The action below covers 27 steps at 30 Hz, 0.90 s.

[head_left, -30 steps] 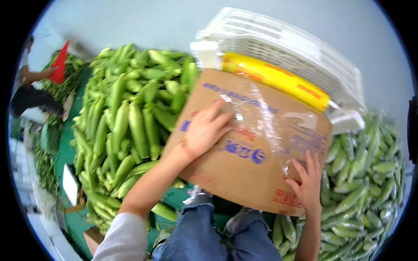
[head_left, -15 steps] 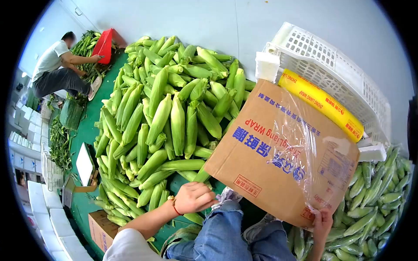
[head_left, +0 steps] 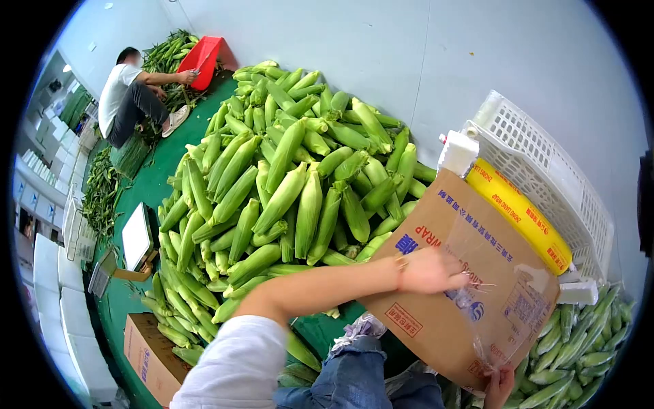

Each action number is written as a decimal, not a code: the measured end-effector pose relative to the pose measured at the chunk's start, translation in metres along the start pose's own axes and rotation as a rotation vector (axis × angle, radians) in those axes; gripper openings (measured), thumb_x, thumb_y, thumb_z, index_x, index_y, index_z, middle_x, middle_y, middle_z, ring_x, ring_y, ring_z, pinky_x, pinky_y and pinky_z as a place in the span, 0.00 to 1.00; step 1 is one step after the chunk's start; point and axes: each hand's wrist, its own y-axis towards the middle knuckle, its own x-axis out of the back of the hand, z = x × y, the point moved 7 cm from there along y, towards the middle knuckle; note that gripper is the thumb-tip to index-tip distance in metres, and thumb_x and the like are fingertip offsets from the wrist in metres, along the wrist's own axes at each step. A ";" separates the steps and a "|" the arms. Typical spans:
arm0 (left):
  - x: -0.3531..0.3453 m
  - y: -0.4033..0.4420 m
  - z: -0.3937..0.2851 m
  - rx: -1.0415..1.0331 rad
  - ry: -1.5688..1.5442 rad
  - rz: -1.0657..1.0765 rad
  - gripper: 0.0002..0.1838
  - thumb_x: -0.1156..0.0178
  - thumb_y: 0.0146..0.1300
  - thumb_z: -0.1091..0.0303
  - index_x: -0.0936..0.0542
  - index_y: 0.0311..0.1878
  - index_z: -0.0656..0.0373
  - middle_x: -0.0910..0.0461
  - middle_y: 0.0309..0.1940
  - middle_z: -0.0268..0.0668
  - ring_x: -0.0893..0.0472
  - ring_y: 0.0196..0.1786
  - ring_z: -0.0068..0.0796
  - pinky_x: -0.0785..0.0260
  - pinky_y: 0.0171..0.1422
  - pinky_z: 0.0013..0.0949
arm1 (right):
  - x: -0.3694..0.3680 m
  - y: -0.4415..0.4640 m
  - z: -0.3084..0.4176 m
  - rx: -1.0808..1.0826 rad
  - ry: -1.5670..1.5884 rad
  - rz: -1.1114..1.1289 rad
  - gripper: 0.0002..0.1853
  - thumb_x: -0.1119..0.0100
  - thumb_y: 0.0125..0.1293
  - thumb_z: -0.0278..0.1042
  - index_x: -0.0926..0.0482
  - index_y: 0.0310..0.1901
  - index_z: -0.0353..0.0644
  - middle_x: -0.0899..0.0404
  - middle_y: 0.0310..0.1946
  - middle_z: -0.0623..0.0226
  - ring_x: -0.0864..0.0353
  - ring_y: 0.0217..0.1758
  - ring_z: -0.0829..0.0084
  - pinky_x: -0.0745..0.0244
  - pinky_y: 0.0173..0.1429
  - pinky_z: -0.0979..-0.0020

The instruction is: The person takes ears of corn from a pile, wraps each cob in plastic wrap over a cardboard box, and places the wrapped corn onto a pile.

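A flat brown cardboard sheet or box top with blue and red print [head_left: 422, 300] lies before the person's legs in blue jeans [head_left: 344, 378] and serves as the work surface. Left of the cardboard, a large heap of green corn ears in their husks [head_left: 310, 211] comes right up to its edge; at its far edge lies a bright yellow printed roll of wrap [head_left: 521, 217] between two white blocks [head_left: 458, 153], with a white slotted plastic crate [head_left: 555, 170] behind. To its right are film-wrapped green ears [head_left: 579, 347]. Well beyond the heap, a co-worker in a pale top [head_left: 119, 88] reaches to a red plastic scoop-like container [head_left: 204, 61]. The clear, shiny plastic film [head_left: 481, 344] lies across the cardboard's right part. Over the cardboard's middle, the left hand [head_left: 434, 270] has its fingers curled together, drawn in on the film; at the near right corner, the right hand [head_left: 501, 385] pinches film and cardboard edge between thumb and fingers. The left fingertips are blurred, the right wrist is cut off by the frame, and the film's far end is hard to trace.
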 end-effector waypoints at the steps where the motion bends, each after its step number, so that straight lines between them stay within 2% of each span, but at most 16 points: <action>1: 0.023 -0.014 -0.017 -0.013 0.053 -0.015 0.08 0.44 0.56 0.68 0.32 0.35 0.55 0.31 0.27 0.33 0.23 0.30 0.31 0.28 0.27 0.33 | -0.003 -0.011 0.042 -0.048 0.044 -0.016 0.10 0.47 0.75 0.38 0.21 0.47 0.42 0.19 0.31 0.66 0.31 0.25 0.75 0.33 0.32 0.71; 4: 0.054 -0.065 -0.070 0.117 -0.032 0.118 0.07 0.43 0.55 0.68 0.29 0.36 0.54 0.29 0.29 0.33 0.22 0.35 0.29 0.27 0.30 0.26 | -0.011 -0.030 0.033 0.091 -0.193 0.234 0.11 0.47 0.75 0.38 0.20 0.44 0.41 0.21 0.30 0.67 0.29 0.27 0.74 0.33 0.34 0.71; 7: 0.077 -0.119 -0.070 0.194 -0.001 0.000 0.08 0.43 0.56 0.66 0.24 0.38 0.56 0.21 0.39 0.37 0.19 0.43 0.36 0.24 0.44 0.34 | -0.021 -0.034 0.057 0.047 -0.289 0.297 0.13 0.48 0.74 0.41 0.20 0.43 0.40 0.21 0.31 0.64 0.26 0.31 0.70 0.30 0.38 0.69; 8: 0.067 -0.147 -0.041 0.483 0.064 0.413 0.11 0.43 0.58 0.64 0.22 0.41 0.58 0.20 0.41 0.39 0.20 0.46 0.41 0.27 0.51 0.43 | -0.021 -0.035 0.059 0.047 -0.301 0.288 0.13 0.48 0.74 0.41 0.21 0.43 0.40 0.21 0.31 0.64 0.25 0.31 0.69 0.30 0.39 0.68; 9: 0.083 -0.183 0.000 0.837 0.430 0.658 0.16 0.38 0.52 0.66 0.21 0.46 0.55 0.21 0.48 0.42 0.21 0.50 0.43 0.27 0.55 0.43 | -0.022 -0.034 0.060 0.076 -0.273 0.289 0.14 0.49 0.74 0.43 0.21 0.43 0.40 0.21 0.32 0.63 0.24 0.32 0.67 0.29 0.40 0.67; 10: 0.113 -0.230 0.033 1.046 0.727 0.200 0.25 0.35 0.50 0.65 0.23 0.54 0.57 0.22 0.52 0.48 0.23 0.54 0.49 0.29 0.58 0.46 | -0.026 -0.031 0.048 0.029 -0.129 0.290 0.10 0.48 0.73 0.37 0.23 0.42 0.39 0.20 0.30 0.64 0.26 0.27 0.73 0.32 0.33 0.72; 11: 0.146 -0.247 0.055 1.212 0.618 0.020 0.34 0.32 0.50 0.63 0.29 0.61 0.60 0.26 0.56 0.53 0.26 0.58 0.52 0.32 0.61 0.49 | -0.031 -0.026 0.031 -0.018 0.013 0.279 0.06 0.47 0.71 0.32 0.25 0.42 0.38 0.20 0.28 0.65 0.28 0.22 0.78 0.34 0.27 0.76; 12: 0.150 -0.308 0.081 1.252 0.718 -0.048 0.39 0.31 0.53 0.62 0.35 0.67 0.63 0.29 0.61 0.56 0.29 0.61 0.55 0.34 0.65 0.49 | -0.029 -0.032 0.018 -0.082 0.149 0.258 0.03 0.46 0.70 0.26 0.28 0.41 0.37 0.19 0.26 0.67 0.30 0.16 0.84 0.36 0.21 0.81; 13: 0.139 -0.365 0.104 1.543 0.424 -0.023 0.41 0.33 0.58 0.61 0.40 0.72 0.63 0.32 0.65 0.57 0.30 0.64 0.55 0.37 0.68 0.48 | -0.028 -0.037 0.027 -0.112 0.069 0.249 0.03 0.46 0.69 0.26 0.27 0.39 0.37 0.17 0.27 0.64 0.27 0.18 0.81 0.34 0.23 0.79; 16: 0.142 -0.371 0.106 1.452 0.518 0.028 0.33 0.43 0.68 0.65 0.41 0.74 0.61 0.35 0.69 0.54 0.34 0.70 0.51 0.41 0.73 0.47 | -0.029 -0.037 0.052 -0.112 -0.007 0.193 0.04 0.46 0.69 0.27 0.26 0.37 0.36 0.15 0.28 0.63 0.22 0.21 0.78 0.29 0.26 0.75; 18: 0.141 -0.381 0.108 1.462 0.281 -0.370 0.32 0.45 0.71 0.65 0.42 0.74 0.63 0.36 0.70 0.52 0.34 0.70 0.46 0.42 0.73 0.41 | -0.033 -0.040 0.050 -0.145 0.049 0.156 0.04 0.45 0.69 0.28 0.26 0.38 0.36 0.15 0.28 0.64 0.20 0.23 0.77 0.27 0.29 0.75; 20: 0.148 -0.266 0.057 1.279 0.161 -0.421 0.30 0.48 0.73 0.70 0.43 0.74 0.63 0.38 0.71 0.48 0.34 0.70 0.41 0.41 0.71 0.35 | -0.033 -0.042 0.053 -0.131 0.060 0.112 0.04 0.45 0.70 0.27 0.26 0.39 0.35 0.17 0.27 0.63 0.20 0.26 0.77 0.26 0.32 0.76; 21: 0.142 -0.223 0.036 1.161 0.165 -0.373 0.29 0.51 0.74 0.67 0.43 0.75 0.60 0.35 0.70 0.46 0.31 0.68 0.39 0.39 0.70 0.36 | -0.036 -0.043 0.056 -0.118 0.063 0.100 0.04 0.46 0.70 0.26 0.26 0.39 0.34 0.18 0.27 0.63 0.20 0.28 0.77 0.25 0.33 0.76; 23: 0.116 -0.129 -0.015 0.996 -0.039 -0.139 0.32 0.46 0.60 0.79 0.36 0.70 0.64 0.27 0.62 0.47 0.27 0.63 0.45 0.36 0.67 0.41 | -0.037 -0.045 0.061 -0.122 0.034 0.073 0.04 0.46 0.70 0.26 0.26 0.39 0.34 0.18 0.27 0.63 0.19 0.29 0.77 0.25 0.34 0.76; 25: 0.082 -0.037 -0.062 0.490 -0.007 0.131 0.36 0.27 0.42 0.70 0.25 0.60 0.56 0.21 0.52 0.41 0.21 0.50 0.44 0.25 0.52 0.41 | -0.037 -0.044 0.061 -0.090 -0.046 0.052 0.04 0.46 0.70 0.26 0.27 0.39 0.33 0.18 0.28 0.62 0.17 0.31 0.75 0.24 0.34 0.74; 27: 0.046 0.020 -0.094 0.159 -0.053 0.192 0.31 0.30 0.48 0.60 0.24 0.59 0.49 0.21 0.49 0.37 0.20 0.47 0.36 0.25 0.48 0.34 | -0.035 -0.046 0.079 -0.074 -0.267 0.048 0.06 0.45 0.70 0.28 0.27 0.38 0.34 0.18 0.28 0.61 0.17 0.31 0.75 0.23 0.35 0.72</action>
